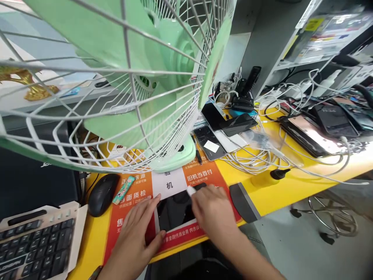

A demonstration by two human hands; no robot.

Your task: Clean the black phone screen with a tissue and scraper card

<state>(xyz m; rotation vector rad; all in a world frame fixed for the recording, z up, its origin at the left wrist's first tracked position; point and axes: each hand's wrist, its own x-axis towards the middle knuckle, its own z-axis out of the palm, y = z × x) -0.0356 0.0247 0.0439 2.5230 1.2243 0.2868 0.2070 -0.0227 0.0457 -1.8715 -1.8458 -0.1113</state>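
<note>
A black-screened phone with a pale edge (171, 214) lies on the red and orange printed mat (134, 204) in front of me. My left hand (140, 227) steadies its left end, the thumb at the lower corner and the fingers at the upper one. Over the right part of the screen, my right hand (211, 208) is closed around a small white piece (190, 190); only its tip shows, so I cannot tell its kind. That hand is slightly blurred and covers the phone's right end.
A green fan (175, 155) with a white wire guard looms close above the mat. To the left are a black mouse (103, 194), a keyboard (37, 241) and a small teal packet (124, 189). Several phones (210, 142) and tangled white cables (247, 161) lie to the right.
</note>
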